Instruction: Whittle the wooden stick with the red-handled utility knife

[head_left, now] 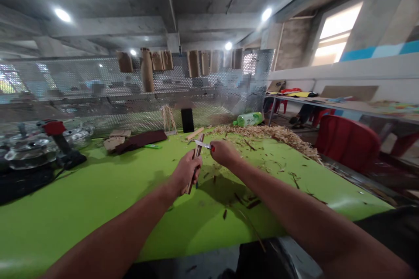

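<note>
My left hand (189,170) is wrapped round a narrow brown wooden strip (198,150), which stands tilted above the green tabletop (124,209). In my right hand (224,153) is a knife (203,144) with a red handle, most of it hidden by the fingers. Its bright blade lies across the upper part of the strip and appears to touch it. Dark shavings (242,200) are scattered on the table under and to the right of my hands. A pale wooden stick (195,134) lies just beyond the strip.
Pale shavings (275,133) are heaped along the right edge, beside a green bottle (249,119). A black phone (187,120) leans against the perforated metal screen (131,109). A red power tool (55,130) and glass pots (29,152) stand left. A red chair (347,141) is at right.
</note>
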The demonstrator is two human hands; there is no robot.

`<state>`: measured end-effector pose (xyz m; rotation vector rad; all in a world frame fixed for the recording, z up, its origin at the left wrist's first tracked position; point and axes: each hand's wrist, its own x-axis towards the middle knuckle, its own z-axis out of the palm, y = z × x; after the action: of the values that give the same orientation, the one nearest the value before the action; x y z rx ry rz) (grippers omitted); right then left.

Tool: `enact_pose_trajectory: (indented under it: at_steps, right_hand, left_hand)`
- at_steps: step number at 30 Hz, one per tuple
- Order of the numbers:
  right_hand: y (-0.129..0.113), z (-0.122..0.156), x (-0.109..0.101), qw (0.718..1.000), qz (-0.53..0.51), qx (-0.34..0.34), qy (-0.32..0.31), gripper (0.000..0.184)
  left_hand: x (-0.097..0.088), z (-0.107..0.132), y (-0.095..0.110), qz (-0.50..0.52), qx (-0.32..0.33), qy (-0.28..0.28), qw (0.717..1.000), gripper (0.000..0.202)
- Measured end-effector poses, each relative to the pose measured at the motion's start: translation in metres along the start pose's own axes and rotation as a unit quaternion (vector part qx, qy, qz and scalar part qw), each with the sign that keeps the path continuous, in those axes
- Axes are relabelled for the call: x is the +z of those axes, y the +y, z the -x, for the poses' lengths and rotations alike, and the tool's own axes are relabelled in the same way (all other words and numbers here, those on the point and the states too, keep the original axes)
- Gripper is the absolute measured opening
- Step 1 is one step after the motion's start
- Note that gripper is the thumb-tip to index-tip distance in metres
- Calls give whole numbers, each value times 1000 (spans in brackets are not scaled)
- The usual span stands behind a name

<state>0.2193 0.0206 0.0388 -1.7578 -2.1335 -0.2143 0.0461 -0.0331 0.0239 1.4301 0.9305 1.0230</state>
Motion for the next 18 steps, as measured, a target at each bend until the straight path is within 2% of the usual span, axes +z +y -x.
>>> enact_pose_trajectory:
  at_steps: [5,15,18]
  right_hand:
    - [-4,2,0,999,23,-5,-25,32]
    - [1,-5,1,999,44,-22,13,33]
    - [20,-15,2,1000,20,12,12,34]
  left_hand:
    - [2,3,5,-17,-10,5,1000,15]
    - [2,7,13,-59,-22,-4,998,21]
    - [7,16,17,-73,-29,1,997,30]
